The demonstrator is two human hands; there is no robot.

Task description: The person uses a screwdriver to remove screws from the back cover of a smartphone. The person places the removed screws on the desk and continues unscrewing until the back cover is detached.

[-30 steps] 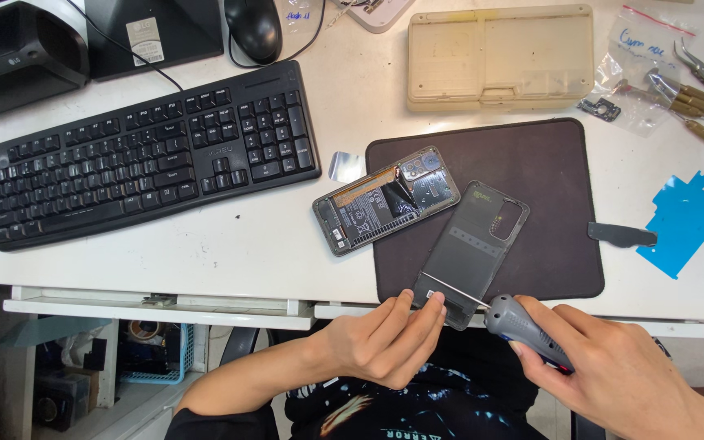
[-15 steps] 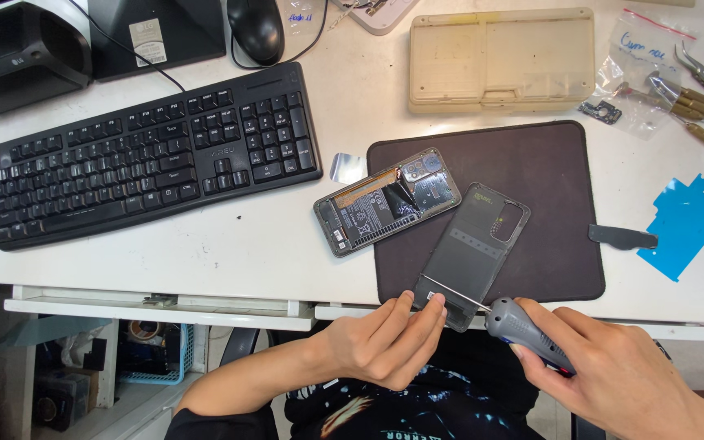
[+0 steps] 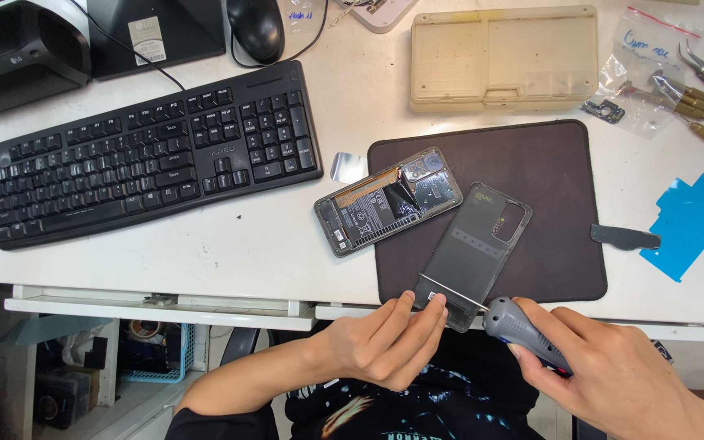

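We hold the near end of a translucent grey phone back cover [image 3: 476, 248] with our left hand [image 3: 385, 346], its fingers [image 3: 429, 314] pinched closed on the lower edge where the cover overhangs the dark work mat [image 3: 547, 163] at the front of the desk [image 3: 230, 244]. Our right hand [image 3: 621, 379] is closed around the grey handle of a screwdriver [image 3: 523, 334], whose thin metal shaft lies across the cover's near edge, touching or just above it; we cannot tell which. The cover looks to us light, thin and somewhat flexible, likely to crack or crease if bent hard, and slippery on its flat face, so the edges seem the safer place to hold, as the left hand does. Just beside it lies 1 opened phone [image 3: 389, 200], its battery and boards exposed and best left untouched by the tool's tip.
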